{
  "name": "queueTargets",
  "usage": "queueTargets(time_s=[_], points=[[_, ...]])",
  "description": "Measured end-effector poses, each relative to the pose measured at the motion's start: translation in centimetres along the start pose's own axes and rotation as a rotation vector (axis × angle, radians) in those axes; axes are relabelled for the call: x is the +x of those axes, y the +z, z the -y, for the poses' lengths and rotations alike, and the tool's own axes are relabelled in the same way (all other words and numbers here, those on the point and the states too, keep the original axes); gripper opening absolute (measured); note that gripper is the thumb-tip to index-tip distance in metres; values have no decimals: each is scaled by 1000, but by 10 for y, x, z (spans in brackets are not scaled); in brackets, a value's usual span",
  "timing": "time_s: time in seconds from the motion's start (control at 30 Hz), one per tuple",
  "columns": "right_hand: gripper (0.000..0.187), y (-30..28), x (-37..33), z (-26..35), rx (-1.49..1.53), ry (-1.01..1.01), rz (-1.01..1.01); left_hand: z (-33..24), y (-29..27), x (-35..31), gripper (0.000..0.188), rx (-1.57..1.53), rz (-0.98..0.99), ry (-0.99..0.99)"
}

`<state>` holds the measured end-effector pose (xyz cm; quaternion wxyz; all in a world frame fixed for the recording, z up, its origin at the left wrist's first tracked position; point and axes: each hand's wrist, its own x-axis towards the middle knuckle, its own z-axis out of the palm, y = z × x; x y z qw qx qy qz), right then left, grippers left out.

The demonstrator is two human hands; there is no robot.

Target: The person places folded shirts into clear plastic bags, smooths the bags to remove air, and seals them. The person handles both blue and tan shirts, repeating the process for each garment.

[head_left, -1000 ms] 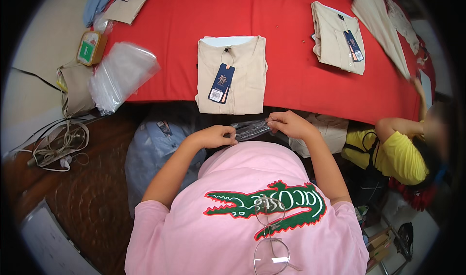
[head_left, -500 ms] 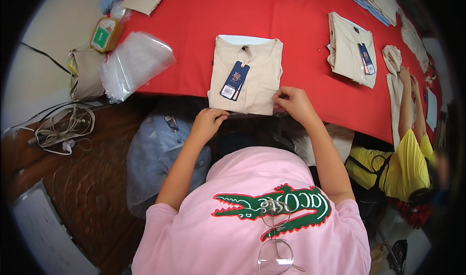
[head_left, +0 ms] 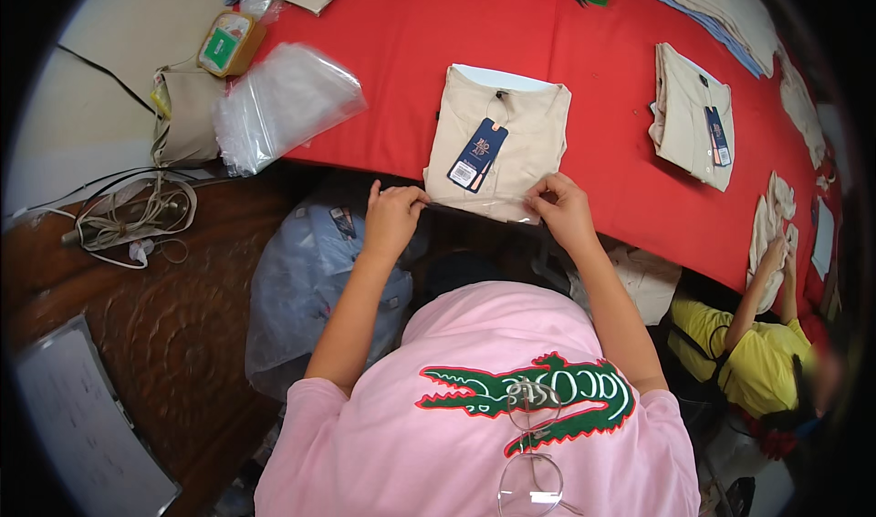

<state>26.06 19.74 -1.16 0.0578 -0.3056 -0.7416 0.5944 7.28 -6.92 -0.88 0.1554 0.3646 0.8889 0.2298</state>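
A folded beige shirt (head_left: 516, 120) with a dark blue hang tag (head_left: 478, 152) lies on the red table (head_left: 411, 24), its near edge at the table's front. My left hand (head_left: 392, 214) pinches the left end of a thin clear plastic bag (head_left: 474, 210), stretched along the shirt's near edge. My right hand (head_left: 561, 208) grips the bag's right end and touches the shirt's near right corner. The bag is hard to make out between the hands.
A pile of clear bags (head_left: 283, 102) and a green-and-yellow box (head_left: 228, 42) lie at the table's left end. Another folded tagged shirt (head_left: 689, 115) lies to the right. A large bag of clothes (head_left: 306, 284) sits below. A person in yellow (head_left: 748, 371) works at the right.
Both hands have moved forward from my lap to the shirt's near edge, carrying the clear bag with them. The view has shifted closer over the table.
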Motion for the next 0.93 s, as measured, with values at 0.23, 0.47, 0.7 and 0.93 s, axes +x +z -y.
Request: queueTargets(time_s=[0.23, 0.47, 0.7, 0.93], points=[[4, 11, -1, -13, 336, 111, -164, -11, -20, 53, 8, 119, -82, 157], [3, -3, 19, -17, 436, 150, -252, -30, -18, 102, 15, 191, -56, 213], [6, -15, 38, -15, 333, 136, -245, -20, -13, 128, 14, 72, -75, 372], [7, -27, 61, -23, 92, 14, -277, -24, -9, 161, 15, 224, -14, 389]])
